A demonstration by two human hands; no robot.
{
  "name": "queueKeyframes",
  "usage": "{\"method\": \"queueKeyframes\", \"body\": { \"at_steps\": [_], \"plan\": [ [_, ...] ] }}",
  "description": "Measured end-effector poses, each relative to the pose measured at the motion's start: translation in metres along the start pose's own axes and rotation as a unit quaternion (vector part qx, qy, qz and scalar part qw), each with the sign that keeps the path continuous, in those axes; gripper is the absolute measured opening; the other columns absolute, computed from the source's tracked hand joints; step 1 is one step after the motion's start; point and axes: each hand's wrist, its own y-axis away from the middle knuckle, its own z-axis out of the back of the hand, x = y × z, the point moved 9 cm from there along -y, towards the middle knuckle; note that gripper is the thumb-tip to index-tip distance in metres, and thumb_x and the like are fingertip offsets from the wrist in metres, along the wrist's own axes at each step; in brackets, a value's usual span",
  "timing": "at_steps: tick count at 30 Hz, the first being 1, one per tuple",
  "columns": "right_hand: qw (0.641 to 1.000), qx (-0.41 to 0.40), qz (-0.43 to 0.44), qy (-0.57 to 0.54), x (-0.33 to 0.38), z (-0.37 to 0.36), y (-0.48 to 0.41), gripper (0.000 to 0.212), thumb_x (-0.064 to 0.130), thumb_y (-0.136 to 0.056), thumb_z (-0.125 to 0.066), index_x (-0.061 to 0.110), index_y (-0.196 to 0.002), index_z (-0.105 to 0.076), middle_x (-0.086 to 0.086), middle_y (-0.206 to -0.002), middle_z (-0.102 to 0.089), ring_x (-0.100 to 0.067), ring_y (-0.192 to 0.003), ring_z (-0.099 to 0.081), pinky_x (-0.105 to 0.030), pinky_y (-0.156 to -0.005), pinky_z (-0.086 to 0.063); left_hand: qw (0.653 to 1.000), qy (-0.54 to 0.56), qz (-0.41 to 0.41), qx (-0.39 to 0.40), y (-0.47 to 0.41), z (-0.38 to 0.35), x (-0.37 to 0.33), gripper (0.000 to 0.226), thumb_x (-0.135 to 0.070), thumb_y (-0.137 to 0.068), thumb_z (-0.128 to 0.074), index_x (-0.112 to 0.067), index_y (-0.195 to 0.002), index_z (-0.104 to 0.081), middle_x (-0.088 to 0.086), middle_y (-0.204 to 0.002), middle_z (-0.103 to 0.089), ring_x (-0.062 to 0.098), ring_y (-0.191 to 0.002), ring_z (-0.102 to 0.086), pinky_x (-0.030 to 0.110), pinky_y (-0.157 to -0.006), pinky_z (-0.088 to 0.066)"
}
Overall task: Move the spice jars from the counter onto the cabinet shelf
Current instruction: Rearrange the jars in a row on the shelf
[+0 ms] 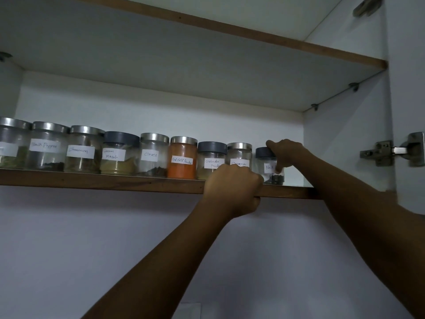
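From my remote seat, the jar labelled Black (269, 167) stands upright at the right end of the cabinet shelf (115, 179). It has a dark grey lid and dark grains at its bottom. The right hand (286, 154) grips it from above and from the right, fingers wrapped over the lid and a digit pressed down across the label, hiding the rest of the word. Just to its left, in one row along the shelf front, I read the second Cinnamon jar (239, 155), the Coriander Powder jar (211, 157), the orange-filled Red Chilli Powder jar (182, 166), the Cloves jar (153, 157), the Garam Masala jar (118, 157), the first Cinnamon jar (81, 155), the Black Pepper jar (46, 153) and a leftmost jar (11, 143) whose label is cut off by the frame. All are upright and stand close together. The left hand (232, 187) is closed on the shelf's wooden front edge below the Coriander and Cinnamon jars, fingers curled over the top and thumb underneath, and it covers part of their labels. Above runs an upper shelf (230, 31). At the right the open cabinet door (409, 88) carries a metal hinge (391, 153).
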Motion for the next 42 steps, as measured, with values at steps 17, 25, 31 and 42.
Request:
{"method": "queueKeyframes", "body": {
  "at_steps": [17,25,31,42],
  "plan": [
    [0.987,0.005,0.002,-0.16,0.0,-0.028,-0.015,0.101,0.023,-0.074,-0.078,0.006,-0.145,-0.009,-0.024,-0.151,-0.009,-0.041,-0.133,-0.029,-0.049,-0.106,-0.035,1.0,0.003,-0.001,0.005,-0.002,-0.006,0.003,0.026,-0.037,-0.089,-0.047,-0.027,-0.106,-0.063,-0.001,-0.091,-0.069,0.021,-0.079,-0.065,0.027,-0.061,-0.038],
    [0.952,-0.187,-0.052,-0.236,-0.011,0.034,0.032,0.039,0.031,-0.09,-0.053,0.004,-0.118,-0.055,-0.015,-0.121,-0.056,-0.032,-0.107,-0.054,-0.039,-0.091,-0.041,0.998,0.016,0.027,0.05,-0.004,-0.012,0.009,0.022,-0.042,-0.086,-0.047,-0.029,-0.099,-0.059,-0.008,-0.091,-0.067,0.014,-0.075,-0.062,0.026,-0.058,-0.038],
    [0.925,-0.262,-0.017,-0.275,-0.014,0.071,0.114,0.029,0.027,-0.087,-0.05,0.003,-0.081,-0.066,-0.009,-0.084,-0.068,-0.027,-0.081,-0.06,-0.036,-0.079,-0.038,0.984,0.059,0.1,0.134,-0.002,-0.015,0.013,0.019,-0.04,-0.084,-0.055,-0.027,-0.098,-0.053,-0.006,-0.095,-0.065,0.009,-0.075,-0.052,0.026,-0.062,-0.038],
    [0.903,-0.335,-0.037,-0.267,-0.078,0.164,0.275,0.022,0.027,-0.086,-0.054,0.014,-0.093,-0.07,0.0,-0.099,-0.07,-0.021,-0.096,-0.057,-0.035,-0.087,-0.034,0.959,-0.03,0.141,0.243,0.019,0.025,-0.039,0.057,-0.04,-0.089,-0.054,-0.015,-0.138,-0.039,0.009,-0.138,-0.045,0.026,-0.125,-0.046,0.039,-0.099,-0.039]
  ]
}}
